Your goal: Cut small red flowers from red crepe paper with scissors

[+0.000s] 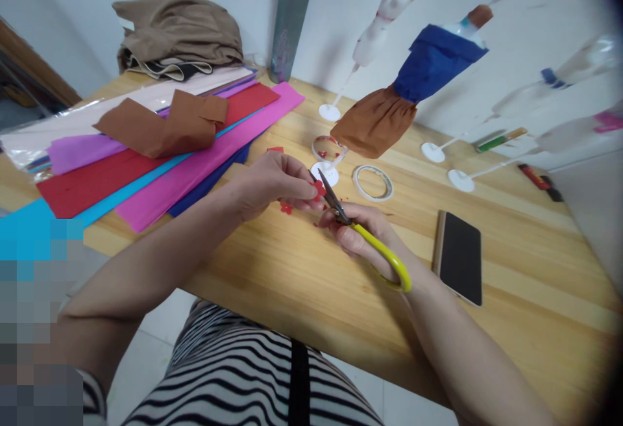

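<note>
Paper, most likely, so the small red cut-out (319, 190) should handle light, bendable and easily torn, best taken by its rim, clear of the blades (331, 193). Flat and round-lobed, it sits mid-frame, pinched in the fingers of the left hand (273, 182); the fingers of the right hand (366, 226) curl round yellow-handled scissors (374, 242).
</note>
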### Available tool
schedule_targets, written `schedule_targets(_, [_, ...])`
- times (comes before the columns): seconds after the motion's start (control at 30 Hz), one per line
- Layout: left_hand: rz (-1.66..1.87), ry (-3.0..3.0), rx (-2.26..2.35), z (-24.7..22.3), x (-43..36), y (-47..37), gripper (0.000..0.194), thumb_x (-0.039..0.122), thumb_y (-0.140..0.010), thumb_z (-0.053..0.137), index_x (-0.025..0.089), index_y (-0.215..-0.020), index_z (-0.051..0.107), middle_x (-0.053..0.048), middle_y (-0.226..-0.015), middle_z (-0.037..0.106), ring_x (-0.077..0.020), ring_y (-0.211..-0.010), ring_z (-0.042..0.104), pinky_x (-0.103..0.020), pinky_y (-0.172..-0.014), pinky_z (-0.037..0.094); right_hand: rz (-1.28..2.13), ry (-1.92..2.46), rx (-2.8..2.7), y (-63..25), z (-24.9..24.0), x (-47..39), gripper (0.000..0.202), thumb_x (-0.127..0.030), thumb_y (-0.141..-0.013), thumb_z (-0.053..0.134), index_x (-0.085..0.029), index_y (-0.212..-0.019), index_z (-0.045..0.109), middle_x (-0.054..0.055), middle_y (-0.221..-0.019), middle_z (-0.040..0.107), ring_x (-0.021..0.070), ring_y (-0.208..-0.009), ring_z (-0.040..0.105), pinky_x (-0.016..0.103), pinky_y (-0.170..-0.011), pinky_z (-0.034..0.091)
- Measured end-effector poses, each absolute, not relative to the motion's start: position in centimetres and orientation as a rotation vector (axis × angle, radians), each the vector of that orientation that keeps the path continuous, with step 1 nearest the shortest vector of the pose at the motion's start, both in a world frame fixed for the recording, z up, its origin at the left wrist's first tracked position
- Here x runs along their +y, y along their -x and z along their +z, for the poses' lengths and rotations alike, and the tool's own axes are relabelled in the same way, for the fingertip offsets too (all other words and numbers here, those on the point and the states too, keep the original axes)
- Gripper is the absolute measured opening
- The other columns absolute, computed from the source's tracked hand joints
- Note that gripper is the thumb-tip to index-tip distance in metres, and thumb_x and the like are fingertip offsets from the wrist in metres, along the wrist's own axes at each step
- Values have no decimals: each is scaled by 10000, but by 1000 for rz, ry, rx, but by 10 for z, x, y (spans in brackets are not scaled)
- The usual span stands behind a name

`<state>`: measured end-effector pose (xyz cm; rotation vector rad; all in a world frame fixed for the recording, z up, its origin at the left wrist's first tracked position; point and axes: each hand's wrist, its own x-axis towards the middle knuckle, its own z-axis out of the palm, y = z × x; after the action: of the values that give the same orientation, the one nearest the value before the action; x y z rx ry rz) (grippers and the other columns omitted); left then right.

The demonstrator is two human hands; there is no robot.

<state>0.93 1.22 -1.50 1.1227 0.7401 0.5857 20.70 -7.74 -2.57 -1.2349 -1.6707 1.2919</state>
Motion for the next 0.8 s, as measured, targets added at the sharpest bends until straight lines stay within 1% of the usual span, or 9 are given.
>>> schedule_targets(0.1, [579,-1128,743,-15,12,-9,90,173,-623,757,114,-582,703,-79,-672,761,-124,-558,647,-219,-526,464,1300,1251,-1665,-206,-24,-78,552,-756,-837,614,-204,-808,612,-19,-639,471,121,-537,372,277,-481,325])
schedule_targets(0.27, [570,-1135,749,-15,12,-8,82,178,-633,758,120,-595,715,-78,-684,763,-132,-577,654,-229,-546,485,1324,1277,-1656,-206,-25,-78,563,-765,-830,617,-204,-787,609,-2,-675,513,118,-534,382,277,-466,324])
schedule_targets(0.47, [579,-1151,754,-15,12,-8,91,185,-632,751,118,-587,709,-75,-675,760,-140,-587,658,-238,-554,495,1327,1248,-1662,-204,-22,-77,541,-732,-849,625,-201,-753,583,-29,-614,451,109,-517,352,270,-458,295])
schedule_targets(0.63, [576,-1130,752,-14,12,-8,87,176,-634,758,106,-602,717,-81,-674,763,-134,-585,665,-221,-537,472,1321,1220,-1653,-204,-23,-77,508,-689,-864,633,-195,-758,589,-33,-611,451,99,-509,344,263,-465,292])
schedule_targets(0.8, [576,-1110,742,-14,13,-8,94,171,-624,767,110,-586,707,-89,-669,762,-133,-569,667,-221,-527,476,1305,1232,-1660,-206,-26,-77,529,-724,-850,627,-198,-796,604,-34,-606,445,111,-521,360,270,-475,302])
